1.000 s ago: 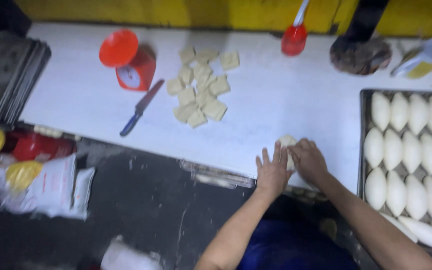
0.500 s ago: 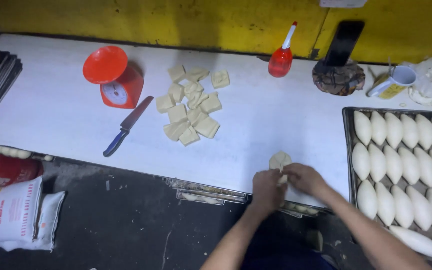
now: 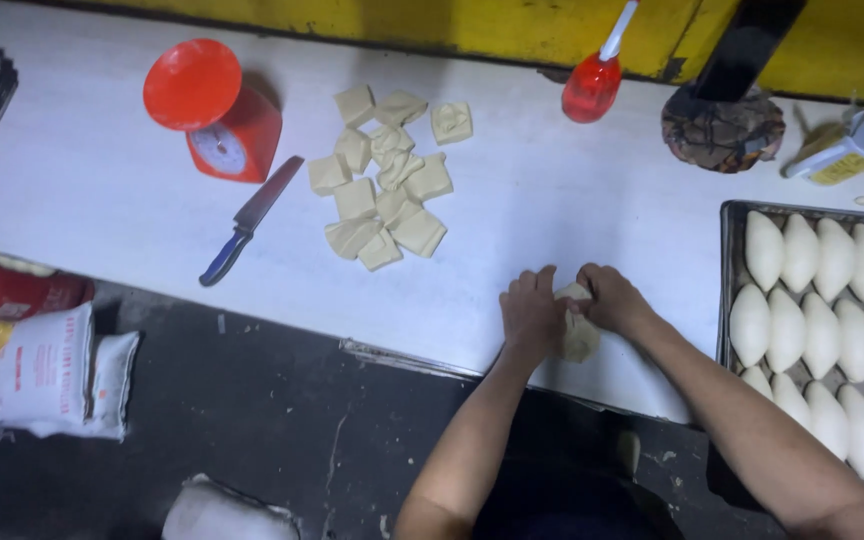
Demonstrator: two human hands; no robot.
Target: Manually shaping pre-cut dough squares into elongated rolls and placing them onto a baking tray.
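Note:
A pale dough piece (image 3: 579, 335) lies on the white table (image 3: 552, 220) near its front edge. My left hand (image 3: 530, 310) presses on its left side with fingers curled over it. My right hand (image 3: 611, 298) grips its upper right end. Both hands touch the same piece and partly hide it. A pile of several cut dough squares (image 3: 384, 178) sits further back, left of my hands.
A dark tray (image 3: 724, 260) at the right holds rows of shaped dough ovals. A red scale (image 3: 214, 110), a blue-handled knife (image 3: 249, 220), a red squeeze bottle (image 3: 594, 78), a round dark object (image 3: 722, 130) and a white cup (image 3: 857, 140) stand on the table. Sacks (image 3: 37, 370) lie on the floor at left.
The camera has shifted, so the scene sits more to the right. My hands have stayed on the dough piece, working it closer to the table's front edge.

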